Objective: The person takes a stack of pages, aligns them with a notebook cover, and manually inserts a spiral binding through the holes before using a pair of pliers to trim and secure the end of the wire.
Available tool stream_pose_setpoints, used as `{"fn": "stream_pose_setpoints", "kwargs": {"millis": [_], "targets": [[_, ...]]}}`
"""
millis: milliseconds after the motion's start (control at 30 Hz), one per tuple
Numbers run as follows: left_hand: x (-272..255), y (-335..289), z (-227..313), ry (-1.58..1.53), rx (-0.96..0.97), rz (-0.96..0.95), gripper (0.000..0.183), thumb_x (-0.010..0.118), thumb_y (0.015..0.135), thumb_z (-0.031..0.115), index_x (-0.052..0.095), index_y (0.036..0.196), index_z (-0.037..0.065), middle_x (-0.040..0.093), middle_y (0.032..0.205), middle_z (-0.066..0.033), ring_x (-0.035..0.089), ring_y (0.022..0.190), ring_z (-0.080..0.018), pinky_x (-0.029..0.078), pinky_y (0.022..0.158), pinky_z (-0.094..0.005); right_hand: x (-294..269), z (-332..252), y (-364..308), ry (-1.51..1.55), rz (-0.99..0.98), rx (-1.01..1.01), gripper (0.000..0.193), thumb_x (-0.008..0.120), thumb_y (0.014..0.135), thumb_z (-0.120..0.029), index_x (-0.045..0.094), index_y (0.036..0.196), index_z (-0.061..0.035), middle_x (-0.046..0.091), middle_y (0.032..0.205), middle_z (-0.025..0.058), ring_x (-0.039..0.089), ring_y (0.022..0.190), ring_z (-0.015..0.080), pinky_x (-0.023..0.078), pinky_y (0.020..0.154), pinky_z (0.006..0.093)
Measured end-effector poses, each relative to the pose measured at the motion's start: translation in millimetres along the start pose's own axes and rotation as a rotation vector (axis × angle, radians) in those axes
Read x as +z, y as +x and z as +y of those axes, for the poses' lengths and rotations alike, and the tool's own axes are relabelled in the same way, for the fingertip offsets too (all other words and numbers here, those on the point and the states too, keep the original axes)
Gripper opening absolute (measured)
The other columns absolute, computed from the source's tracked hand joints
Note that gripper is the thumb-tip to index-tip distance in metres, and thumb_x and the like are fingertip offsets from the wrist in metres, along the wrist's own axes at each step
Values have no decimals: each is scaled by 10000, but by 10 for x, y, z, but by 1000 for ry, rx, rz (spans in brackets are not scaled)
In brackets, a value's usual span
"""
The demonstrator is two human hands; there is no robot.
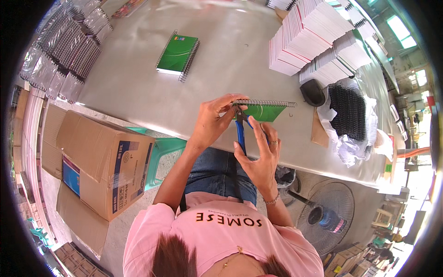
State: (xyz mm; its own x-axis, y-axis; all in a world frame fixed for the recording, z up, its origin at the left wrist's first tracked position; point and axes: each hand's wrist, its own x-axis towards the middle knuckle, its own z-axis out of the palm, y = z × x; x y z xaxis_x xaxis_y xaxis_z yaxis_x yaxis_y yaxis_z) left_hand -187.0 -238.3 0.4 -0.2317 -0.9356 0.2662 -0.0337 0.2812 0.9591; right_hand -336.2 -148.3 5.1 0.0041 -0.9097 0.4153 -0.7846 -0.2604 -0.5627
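Note:
A green spiral notebook [265,111] is at the table's near edge, its black wire coil [272,103] along the far side. My left hand [217,115] grips the notebook by its left end, fingers closed over the coil. Blue-handled pliers or cutters [240,131] are in my right hand [261,152], their dark jaws at the coil's left end beside my left fingertips. My right fingers are spread about the handles, with the thumb on one side. Whether the jaws touch the wire is too small to tell. A small loose bit of wire [290,115] lies by the coil's right end.
Another green spiral notebook [177,54] lies farther back. Tall paper stacks [307,39], a black rounded object [313,92] and a wrapped bundle of black coils [348,111] occupy the right. Bundled coils [69,46] sit far left. Below are a cardboard box [99,157], green stool [161,154] and fan [325,217].

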Motion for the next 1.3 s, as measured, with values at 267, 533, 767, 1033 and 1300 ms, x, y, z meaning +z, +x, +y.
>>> {"fn": "stream_pose_setpoints", "kwargs": {"millis": [267,533,767,1033,1300], "targets": [[14,-44,19,105,46,26,388,486,836,-155,658,1142,10,714,1038,-103,710,980,-195,556,854,-293,51,-32,-34,76,53,-41,640,788,759,-213,558,1349,-124,571,1133,125,594,977,276,487,787,409],[113,-118,42,342,91,132,312,548,854,-86,660,1111,53,726,959,-136,727,914,-218,563,722,-296,-153,-71,72,1959,-518,618,510,539,995,-280,351,1390,-19,584,1069,128,635,808,219,541,728,363],[-347,131,234,347,-47,453,219,668,895,82,695,1111,59,649,728,-6,561,635,-48,494,604,-232,-267,374,172,447,-94,171,466,612,946,-202,463,1343,-7,509,1251,172,485,1178,281,375,1016,398],[-1187,773,-204,111,183,936,261,711,906,224,654,923,-30,620,715,-17,522,630,-63,428,583,-222,-338,1100,77,-295,27,182,456,642,898,-192,514,1330,-122,454,1332,168,409,1265,359,291,1074,510],[-1408,650,-763,696,-80,1024,382,752,829,401,705,915,31,610,899,-64,565,857,-208,458,831,-370,-331,1071,60,-335,43,190,438,629,913,-204,515,1327,-119,458,1330,165,414,1263,357,306,1060,499]]}}
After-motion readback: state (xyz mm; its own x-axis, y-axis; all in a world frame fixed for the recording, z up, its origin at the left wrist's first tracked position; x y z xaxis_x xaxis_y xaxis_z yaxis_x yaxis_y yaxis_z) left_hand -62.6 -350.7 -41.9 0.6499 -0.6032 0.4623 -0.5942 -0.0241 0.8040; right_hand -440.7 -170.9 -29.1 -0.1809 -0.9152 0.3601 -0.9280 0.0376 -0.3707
